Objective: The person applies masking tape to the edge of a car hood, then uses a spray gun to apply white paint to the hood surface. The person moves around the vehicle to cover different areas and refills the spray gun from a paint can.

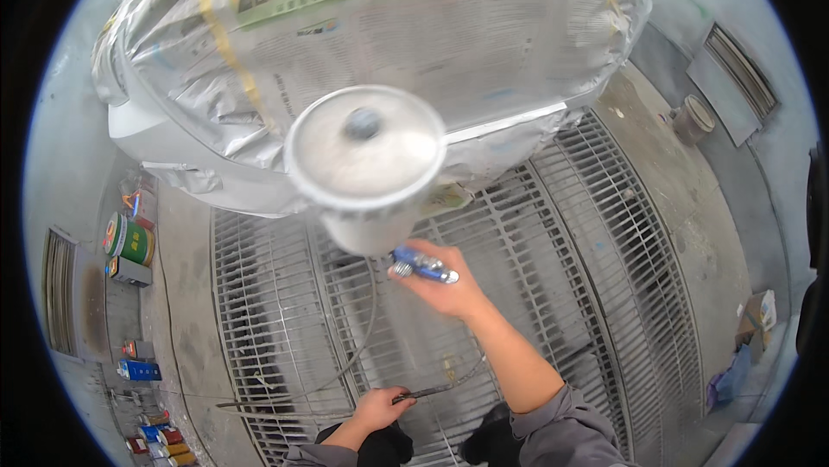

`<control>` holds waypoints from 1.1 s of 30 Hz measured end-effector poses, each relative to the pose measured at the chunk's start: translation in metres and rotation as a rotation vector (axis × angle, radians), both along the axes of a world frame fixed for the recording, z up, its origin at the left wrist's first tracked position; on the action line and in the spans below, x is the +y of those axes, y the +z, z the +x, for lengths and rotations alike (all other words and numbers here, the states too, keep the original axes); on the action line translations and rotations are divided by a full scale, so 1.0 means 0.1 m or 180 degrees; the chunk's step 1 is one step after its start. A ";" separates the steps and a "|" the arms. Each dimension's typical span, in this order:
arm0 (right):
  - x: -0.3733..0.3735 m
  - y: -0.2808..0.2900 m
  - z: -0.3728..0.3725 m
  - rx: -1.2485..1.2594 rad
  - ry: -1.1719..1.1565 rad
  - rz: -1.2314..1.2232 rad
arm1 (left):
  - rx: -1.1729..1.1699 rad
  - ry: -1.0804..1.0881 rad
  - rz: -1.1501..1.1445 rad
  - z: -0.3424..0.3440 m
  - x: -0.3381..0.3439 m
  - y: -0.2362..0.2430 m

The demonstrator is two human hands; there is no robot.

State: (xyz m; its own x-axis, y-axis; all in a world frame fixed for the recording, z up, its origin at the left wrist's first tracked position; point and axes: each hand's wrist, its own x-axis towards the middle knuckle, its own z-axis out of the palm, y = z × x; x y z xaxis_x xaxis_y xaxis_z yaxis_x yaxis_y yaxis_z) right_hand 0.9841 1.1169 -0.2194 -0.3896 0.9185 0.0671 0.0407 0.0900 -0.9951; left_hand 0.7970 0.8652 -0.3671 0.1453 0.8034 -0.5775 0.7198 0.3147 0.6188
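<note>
My right hand (442, 280) is wrapped round a blue spray gun (423, 265), held out in front of me at mid-picture. On top of the gun sits a large white paint cup (366, 156), its round lid topped by a grey knob. Low in the picture, my left hand (380, 408) grips a dark air hose (434, 390), which trails off over the floor grating. Beyond the cup stands a car body (142, 133) wrapped in newspaper masking (414, 44) and plastic film. The cup hides part of that masking. The gun's nozzle cannot be made out.
Metal floor grating (553, 268) lies beneath me. Along the left wall stand a green paint can (131, 240), a blue can (140, 370) and several small tins (168, 445). A bucket (693, 120) stands at the right wall, with a purple bag (730, 378) nearer me.
</note>
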 end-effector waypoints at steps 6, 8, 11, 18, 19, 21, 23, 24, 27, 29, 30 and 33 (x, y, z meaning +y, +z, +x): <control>0.17 0.17 0.97 -0.0035 -0.0983 -0.0591 | 0.0296 -0.0090 -0.0195 0.41 -0.54 0.45; 0.27 0.21 1.35 -0.0070 -0.1277 -0.0788 | 0.0359 -0.0102 -0.0364 0.61 -0.67 0.60; 0.38 0.36 1.87 0.0093 -0.1588 -0.0798 | 0.0407 -0.0175 -0.0282 0.94 -0.67 0.84; 0.75 0.54 2.82 -0.0035 -0.2291 -0.0621 | 0.0431 0.0073 0.0337 1.58 -0.44 1.22; 0.80 0.53 2.93 -0.0172 -0.2332 -0.0420 | 0.0426 0.0140 0.0405 1.65 -0.40 1.30; 0.95 0.48 3.06 -0.0263 -0.2826 0.0068 | 0.0442 0.0291 0.0759 1.75 -0.40 1.33; 0.98 0.54 3.04 -0.0350 -0.2975 0.0320 | 0.0669 0.0525 0.0610 1.88 -0.36 1.50; 0.96 0.49 2.97 -0.0318 -0.2840 0.0445 | 0.0783 0.0649 0.0536 1.96 -0.35 1.59; 0.84 0.32 2.63 -0.0404 -0.2387 0.0769 | 0.0794 0.0566 0.0536 2.18 -0.55 1.72; 0.65 0.37 2.18 -0.0448 -0.1818 0.0679 | 0.0868 0.0589 0.0295 2.45 -0.70 1.76; 0.54 0.45 1.97 -0.0408 -0.1369 0.0417 | 0.0964 0.0426 0.0159 2.61 -0.75 1.75; 0.39 0.46 1.40 -0.0093 0.0132 0.0471 | 0.0916 0.0718 0.0092 3.24 -0.52 1.93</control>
State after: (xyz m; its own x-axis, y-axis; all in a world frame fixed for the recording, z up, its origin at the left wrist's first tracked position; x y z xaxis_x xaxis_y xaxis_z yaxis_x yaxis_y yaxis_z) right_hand 1.1237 1.1557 -0.1735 -0.4307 0.8826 0.1887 0.0627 0.2378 -0.9693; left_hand 1.1206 0.8134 -0.1745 -0.2027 0.8133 -0.5454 0.7802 0.4707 0.4120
